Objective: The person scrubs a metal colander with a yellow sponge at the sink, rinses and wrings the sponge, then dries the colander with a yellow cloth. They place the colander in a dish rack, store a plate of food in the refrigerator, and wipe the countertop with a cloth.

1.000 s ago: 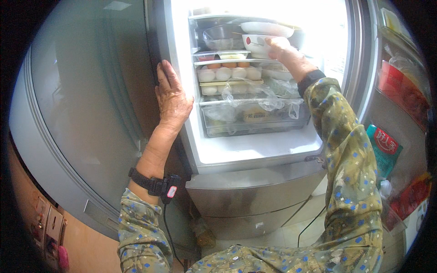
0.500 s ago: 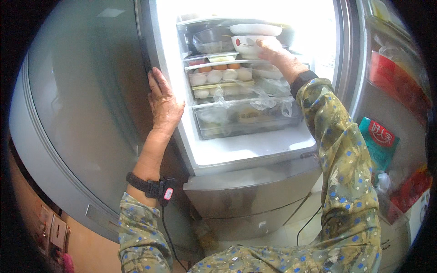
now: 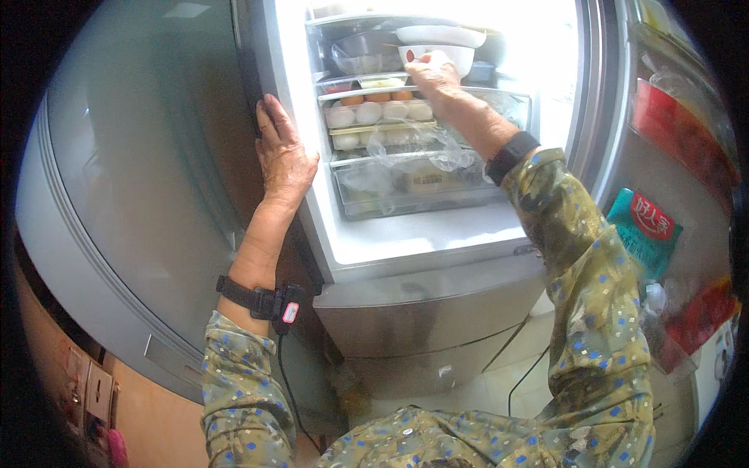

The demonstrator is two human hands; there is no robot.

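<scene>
My right hand [image 3: 435, 72] reaches into the open fridge. Its bent fingers are drawn together at the front of a white bowl [image 3: 460, 61] with a red dot. Whether anything is pinched in them is hidden. A white dish [image 3: 441, 36] sits on top of the bowl, and a thin stick pokes out at the side. My left hand [image 3: 285, 160] lies with outstretched fingers along the left edge of the fridge opening, holding nothing. Below the bowl's shelf, white and brown eggs [image 3: 369, 114] fill clear trays.
A clear drawer [image 3: 374, 204] and a crumpled plastic bag [image 3: 406, 144] lie under the eggs. Left of the bowl stands a dark covered container [image 3: 363, 58]. The open door [image 3: 686, 179] on the right holds a teal packet [image 3: 644, 232] and red packets. A closed grey door [image 3: 148, 203] is at left.
My right hand has shifted left across the bowl's front, its fingers now nearer the red dot. The view has tilted slightly. My left hand stays on the fridge edge.
</scene>
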